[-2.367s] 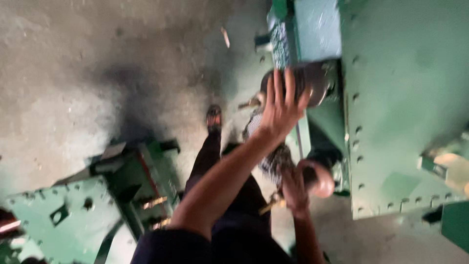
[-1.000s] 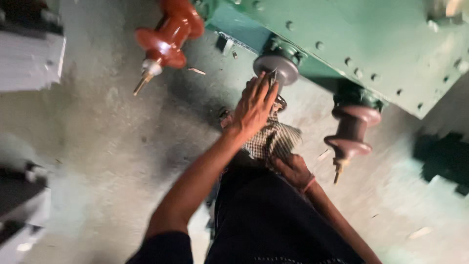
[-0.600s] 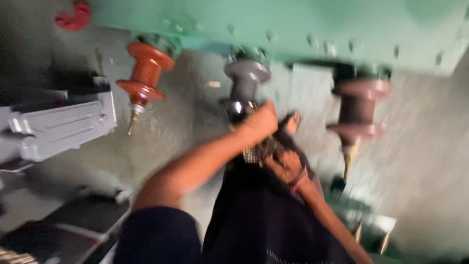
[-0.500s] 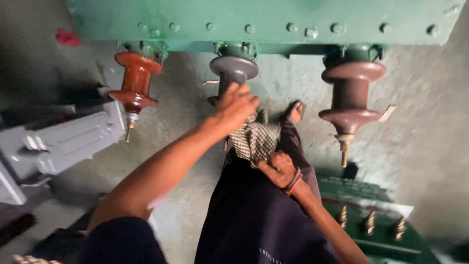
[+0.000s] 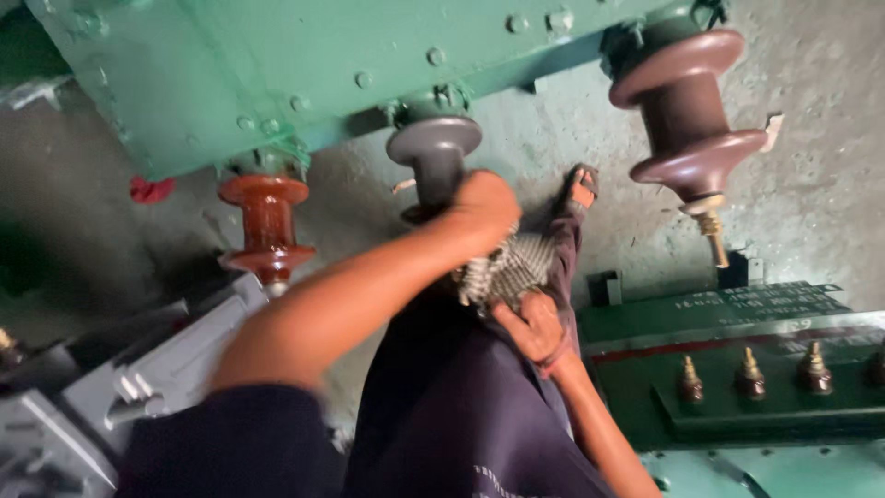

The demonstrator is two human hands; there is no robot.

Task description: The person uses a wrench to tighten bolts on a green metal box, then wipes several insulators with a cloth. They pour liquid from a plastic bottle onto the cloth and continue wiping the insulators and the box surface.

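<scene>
1. Red-brown insulator (image 5: 267,231) under green tank (image 5: 304,65), at left, untouched.
2. Left hand (image 5: 484,207) closed around grey middle insulator (image 5: 435,157), pressing checkered cloth (image 5: 502,269) against its lower end.
3. Right hand (image 5: 530,325) just below, fingers clenched on cloth's hanging part.
4. Dark brown insulator (image 5: 687,120) at right, apart from both hands.
5. Green lid with brass terminals (image 5: 747,373) lower right.

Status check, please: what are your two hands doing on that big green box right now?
Left hand wrapped round the middle grey insulator. Right hand gripping the checked cloth below it. Brown insulators either side, untouched.
</scene>
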